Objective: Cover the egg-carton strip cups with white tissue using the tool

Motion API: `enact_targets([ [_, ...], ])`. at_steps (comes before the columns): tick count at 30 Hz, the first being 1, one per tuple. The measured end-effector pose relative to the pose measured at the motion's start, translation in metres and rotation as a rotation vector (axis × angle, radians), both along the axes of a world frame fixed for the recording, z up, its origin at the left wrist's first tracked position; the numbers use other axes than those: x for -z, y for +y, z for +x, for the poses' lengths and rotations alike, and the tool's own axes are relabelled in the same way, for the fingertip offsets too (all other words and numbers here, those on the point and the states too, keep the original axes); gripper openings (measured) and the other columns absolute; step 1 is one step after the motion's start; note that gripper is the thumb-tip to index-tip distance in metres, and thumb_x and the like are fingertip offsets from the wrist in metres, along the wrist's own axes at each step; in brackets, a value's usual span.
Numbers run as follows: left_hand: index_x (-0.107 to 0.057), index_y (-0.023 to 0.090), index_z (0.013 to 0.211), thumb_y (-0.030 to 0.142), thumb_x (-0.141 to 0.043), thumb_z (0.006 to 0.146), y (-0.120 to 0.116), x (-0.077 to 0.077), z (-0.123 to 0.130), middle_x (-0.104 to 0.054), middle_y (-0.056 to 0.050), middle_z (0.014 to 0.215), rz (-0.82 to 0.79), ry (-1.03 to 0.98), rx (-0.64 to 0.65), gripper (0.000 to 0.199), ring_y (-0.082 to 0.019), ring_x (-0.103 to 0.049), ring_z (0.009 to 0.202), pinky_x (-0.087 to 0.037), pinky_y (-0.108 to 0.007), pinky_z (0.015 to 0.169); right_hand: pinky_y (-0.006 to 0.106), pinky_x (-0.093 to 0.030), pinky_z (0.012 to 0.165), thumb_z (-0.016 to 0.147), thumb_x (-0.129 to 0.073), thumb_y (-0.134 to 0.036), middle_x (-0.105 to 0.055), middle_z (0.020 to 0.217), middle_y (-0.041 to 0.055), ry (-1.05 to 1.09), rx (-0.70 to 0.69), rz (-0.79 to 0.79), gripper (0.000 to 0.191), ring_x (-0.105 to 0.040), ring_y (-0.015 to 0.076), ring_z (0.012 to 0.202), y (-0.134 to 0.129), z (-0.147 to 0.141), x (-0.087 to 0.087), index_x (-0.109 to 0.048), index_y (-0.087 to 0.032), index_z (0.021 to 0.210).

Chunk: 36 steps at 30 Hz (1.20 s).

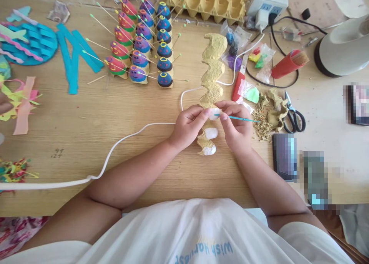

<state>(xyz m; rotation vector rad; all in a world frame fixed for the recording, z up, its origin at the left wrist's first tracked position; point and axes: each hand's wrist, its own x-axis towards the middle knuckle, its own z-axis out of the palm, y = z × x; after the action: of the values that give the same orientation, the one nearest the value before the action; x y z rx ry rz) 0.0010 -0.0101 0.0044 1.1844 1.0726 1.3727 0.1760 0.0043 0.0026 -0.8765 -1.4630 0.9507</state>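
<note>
Over on the left lie blue paper strips [72,60], then rows of painted carton bumps [141,44] stuck with pins, and a white cord [129,132] passes under the wrists' side of the bench. At the middle, the left hand [188,126] pinches the carton strip [213,71] at its white patch, while the right hand [236,125] grips a thin blue stick [240,119] between thumb and fingers, with shavings [263,121] and scissors [294,116] just beyond.
</note>
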Motion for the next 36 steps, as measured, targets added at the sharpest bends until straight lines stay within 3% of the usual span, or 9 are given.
enact_targets([
  [11, -0.08, 0.024, 0.079, 0.077, -0.076, 0.1, -0.0002, 0.0017, 0.0002, -0.069, -0.001, 0.076, 0.007, -0.006, 0.003, 0.058, -0.017, -0.064, 0.079, -0.053, -0.033, 0.077, 0.05, -0.066, 0.107, 0.102, -0.082, -0.057, -0.086, 0.118, 0.0047, -0.009, 0.024, -0.039, 0.034, -0.081, 0.0252, 0.114, 0.0001, -0.0006, -0.0017, -0.066, -0.029, 0.093],
  [21, -0.083, 0.024, 0.084, 0.074, -0.076, 0.102, -0.0007, 0.0015, 0.001, -0.078, -0.002, 0.084, 0.032, -0.008, 0.013, 0.054, -0.018, -0.072, 0.085, -0.058, -0.033, 0.085, 0.048, -0.065, 0.106, 0.103, -0.083, -0.053, -0.085, 0.116, 0.0041, 0.008, 0.023, -0.036, 0.031, -0.08, 0.0243, 0.112, 0.0002, -0.0001, 0.0001, -0.066, -0.029, 0.093],
  [31, -0.08, 0.024, 0.078, 0.074, -0.076, 0.102, -0.0012, 0.0001, 0.0011, -0.073, -0.002, 0.078, 0.033, 0.005, 0.008, 0.056, -0.017, -0.067, 0.079, -0.055, -0.033, 0.079, 0.048, -0.065, 0.105, 0.105, -0.08, -0.052, -0.084, 0.117, 0.0031, 0.013, 0.022, 0.025, 0.028, -0.08, 0.0247, 0.114, 0.0011, -0.0004, 0.0026, -0.066, -0.03, 0.094],
  [36, -0.083, 0.024, 0.082, 0.074, -0.076, 0.102, -0.0011, 0.0002, 0.0012, -0.078, -0.003, 0.084, 0.035, -0.004, 0.023, 0.054, -0.018, -0.072, 0.086, -0.058, -0.034, 0.085, 0.047, -0.064, 0.106, 0.105, -0.081, -0.049, -0.083, 0.117, 0.0027, 0.026, 0.011, 0.001, 0.027, -0.079, 0.0235, 0.113, 0.0001, 0.0003, 0.0012, -0.066, -0.029, 0.094],
])
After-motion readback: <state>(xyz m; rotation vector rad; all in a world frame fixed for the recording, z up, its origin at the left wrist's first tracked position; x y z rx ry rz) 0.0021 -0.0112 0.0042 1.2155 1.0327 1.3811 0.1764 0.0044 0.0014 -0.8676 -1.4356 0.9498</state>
